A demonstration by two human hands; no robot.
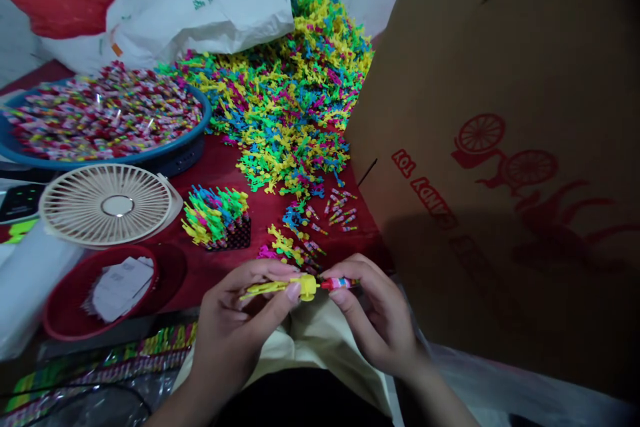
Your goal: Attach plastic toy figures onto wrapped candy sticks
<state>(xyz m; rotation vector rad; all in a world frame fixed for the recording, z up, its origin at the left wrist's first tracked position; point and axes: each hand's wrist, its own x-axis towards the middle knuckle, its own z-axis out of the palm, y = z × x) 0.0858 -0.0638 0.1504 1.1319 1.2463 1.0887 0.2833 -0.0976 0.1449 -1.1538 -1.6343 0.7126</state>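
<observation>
My left hand pinches a yellow plastic toy piece at the near edge of the red table. My right hand holds a small wrapped candy stick with its end against the yellow piece. Just beyond my hands lie a few loose coloured pieces and candy sticks. A small black rack stuffed with coloured pieces stands to the left of them. A large heap of yellow, green, blue and pink plastic pieces covers the far table.
A blue basin full of wrapped candies sits at the left, with a white fan and a red bowl holding papers nearer me. A big cardboard box stands at the right. White and red bags lie behind.
</observation>
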